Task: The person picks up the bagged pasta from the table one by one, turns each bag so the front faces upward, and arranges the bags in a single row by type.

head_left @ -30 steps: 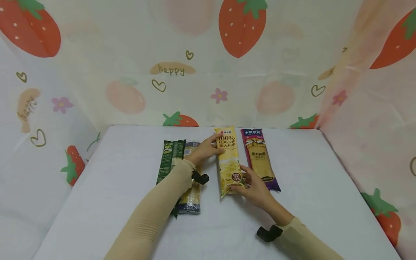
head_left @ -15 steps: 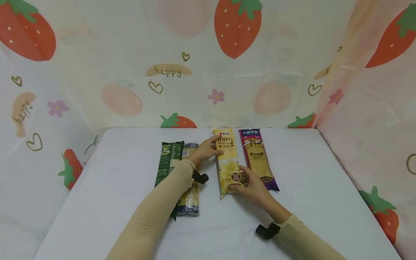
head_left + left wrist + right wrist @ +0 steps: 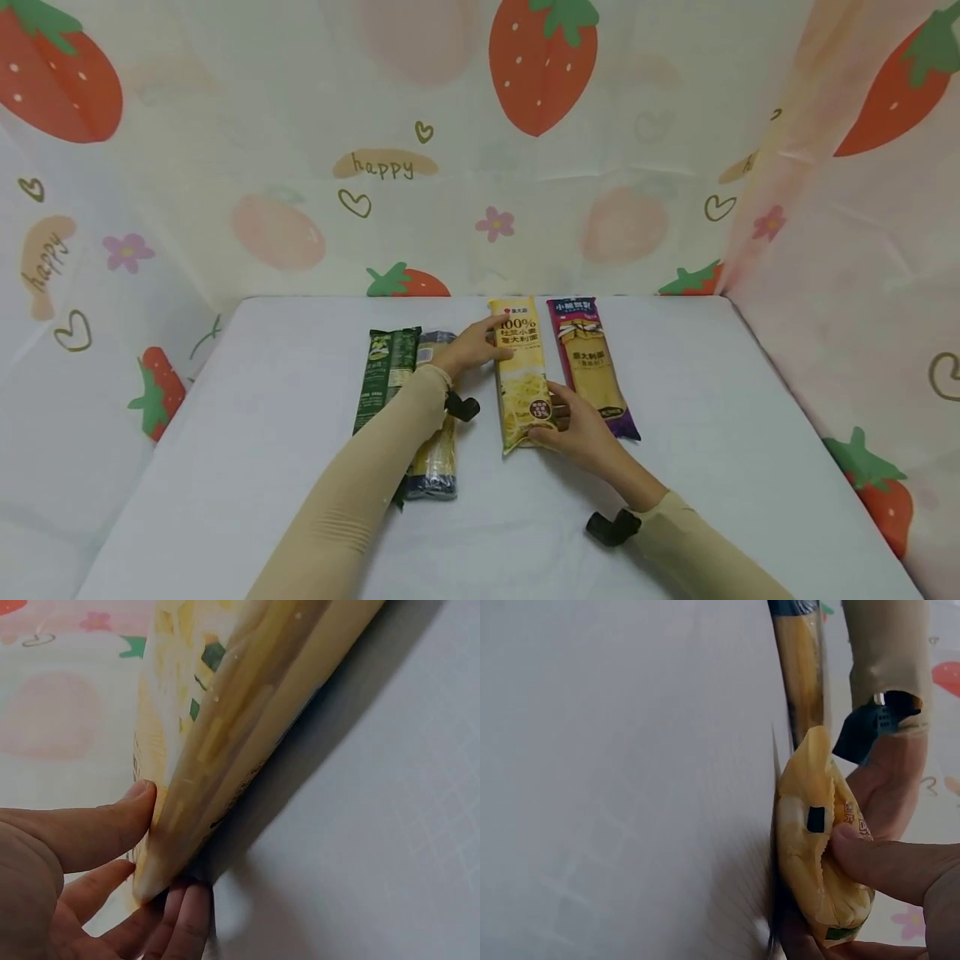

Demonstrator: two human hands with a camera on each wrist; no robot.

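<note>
The left hand (image 3: 471, 346) is clamped on the far part of the yellow pasta pack (image 3: 521, 375), at its left edge: the thumb presses the printed side while other fingers reach round to the underside, as the left wrist view shows. The right hand (image 3: 588, 435) is clamped on the near end of the same pack, at its right edge, thumb on the printed side and fingers curled underneath. On both, thumb and fingers stand apart only by the pack's thickness. The yellow pack lies lengthwise near the middle of the white counter (image 3: 720, 500), printed face up; whether it rests flat or is slightly raised, I cannot tell.

Packs number four: one yellow; one purple-and-pink pack (image 3: 592, 362) just to its right, its near end close to the right hand; one green pack (image 3: 384, 375) to the left; and one blue-ended clear pack (image 3: 433, 467) just right of the green one. The left sleeve (image 3: 360, 475) passes over these last two and hides part of each.

There are two beige sleeves, the right sleeve (image 3: 697, 542) included, and two black wrist pieces, one at the left wrist (image 3: 461, 406), one at the right (image 3: 613, 527).
</note>
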